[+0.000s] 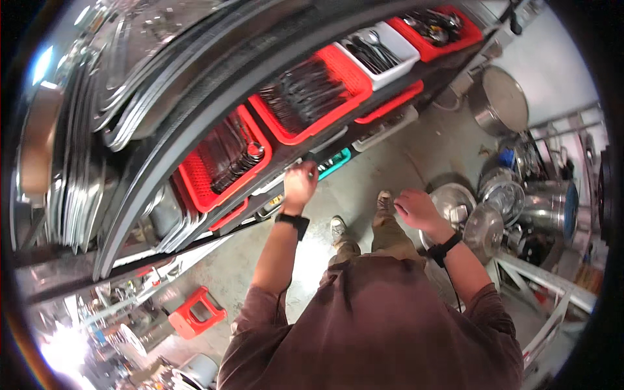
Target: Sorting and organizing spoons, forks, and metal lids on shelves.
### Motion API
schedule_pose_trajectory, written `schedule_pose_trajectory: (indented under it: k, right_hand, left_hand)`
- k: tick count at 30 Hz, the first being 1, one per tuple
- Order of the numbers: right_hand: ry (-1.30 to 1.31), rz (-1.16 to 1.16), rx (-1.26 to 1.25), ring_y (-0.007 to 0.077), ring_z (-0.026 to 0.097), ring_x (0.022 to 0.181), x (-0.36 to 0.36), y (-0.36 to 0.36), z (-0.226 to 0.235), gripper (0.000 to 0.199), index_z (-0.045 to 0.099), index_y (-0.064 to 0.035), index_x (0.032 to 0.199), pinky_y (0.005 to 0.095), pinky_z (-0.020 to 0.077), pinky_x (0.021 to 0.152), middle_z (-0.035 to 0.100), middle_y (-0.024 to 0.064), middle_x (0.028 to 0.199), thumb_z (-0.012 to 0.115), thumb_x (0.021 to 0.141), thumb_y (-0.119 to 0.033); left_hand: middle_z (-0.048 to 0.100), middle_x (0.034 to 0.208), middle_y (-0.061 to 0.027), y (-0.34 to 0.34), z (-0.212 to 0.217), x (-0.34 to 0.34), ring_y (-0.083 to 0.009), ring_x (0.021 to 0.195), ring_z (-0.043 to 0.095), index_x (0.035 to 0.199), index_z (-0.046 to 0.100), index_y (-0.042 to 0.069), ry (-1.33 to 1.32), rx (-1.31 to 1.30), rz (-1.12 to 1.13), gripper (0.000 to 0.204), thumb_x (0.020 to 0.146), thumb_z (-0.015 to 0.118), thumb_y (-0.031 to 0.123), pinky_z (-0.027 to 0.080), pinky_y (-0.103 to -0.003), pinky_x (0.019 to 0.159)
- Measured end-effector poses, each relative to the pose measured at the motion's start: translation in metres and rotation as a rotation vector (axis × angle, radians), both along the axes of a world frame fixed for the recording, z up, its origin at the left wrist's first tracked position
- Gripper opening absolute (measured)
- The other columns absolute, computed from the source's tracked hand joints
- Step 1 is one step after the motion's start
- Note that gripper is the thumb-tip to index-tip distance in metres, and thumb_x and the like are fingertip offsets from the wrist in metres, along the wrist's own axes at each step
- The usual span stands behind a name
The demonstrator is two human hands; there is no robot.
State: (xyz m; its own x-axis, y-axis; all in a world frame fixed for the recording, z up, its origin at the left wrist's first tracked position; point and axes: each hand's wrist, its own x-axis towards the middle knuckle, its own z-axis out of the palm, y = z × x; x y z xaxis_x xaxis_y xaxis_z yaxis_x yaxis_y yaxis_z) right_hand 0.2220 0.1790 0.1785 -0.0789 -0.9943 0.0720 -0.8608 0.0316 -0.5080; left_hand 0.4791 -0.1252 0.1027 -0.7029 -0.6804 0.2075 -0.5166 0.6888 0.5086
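- Left hand (pixel 300 184) raised to the front edge of the dark metal shelf (pixel 214 117), fingers curled onto the edge beside a teal plastic basket (pixel 337 162); can't tell if they pinch anything.
- Right hand (pixel 418 209) hangs free over the concrete floor (pixel 416 149), fingers loosely bent, holding nothing.
- Red perforated plastic tray of dark cutlery (pixel 224 159) sits on the shelf just above the left hand.
- White plastic tray of spoons (pixel 380 55) further along.
- Open floor between shelf and round steel pot lids (pixel 465 214) at right.
- Red plastic stool (pixel 195 314) low left.
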Motion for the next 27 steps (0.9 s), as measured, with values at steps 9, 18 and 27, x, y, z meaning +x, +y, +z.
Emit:
schedule_pose_trajectory:
  k: [9,18,27]
  right_hand:
    - [0.084,-0.355,0.181,0.0355,0.071,0.089,0.040,0.145,-0.003,0.007,0.074,-0.0078,0.089,0.0486,0.0584,0.079,0.072,0.0118,0.089,0.075,0.090,-0.015]
    - [0.080,-0.534,0.211,0.0349,0.070,0.088,0.075,0.204,-0.008,0.006,0.076,-0.0075,0.089,0.0480,0.0572,0.077,0.071,0.0109,0.088,0.077,0.087,-0.014]
    - [0.022,-0.487,0.163,0.0352,0.069,0.089,0.067,0.180,-0.010,0.006,0.075,-0.0069,0.089,0.0482,0.0572,0.078,0.070,0.0117,0.089,0.077,0.088,-0.012]
  left_hand:
    - [0.071,0.126,-0.0192,-0.035,-0.090,-0.073,-0.0434,0.111,0.072,0.114,0.070,0.006,-0.188,0.182,-0.008,0.024,0.095,0.077,0.018,0.059,-0.054,0.093]
    - [0.074,0.105,-0.0255,-0.041,-0.105,-0.082,-0.0463,0.098,0.073,0.108,0.067,0.003,-0.234,0.032,0.028,0.015,0.103,0.064,0.017,0.060,-0.057,0.085]
    - [0.071,0.117,-0.0300,-0.028,-0.088,-0.080,-0.0494,0.104,0.072,0.111,0.063,-0.002,-0.183,0.119,-0.007,0.024,0.095,0.070,0.015,0.060,-0.058,0.089]
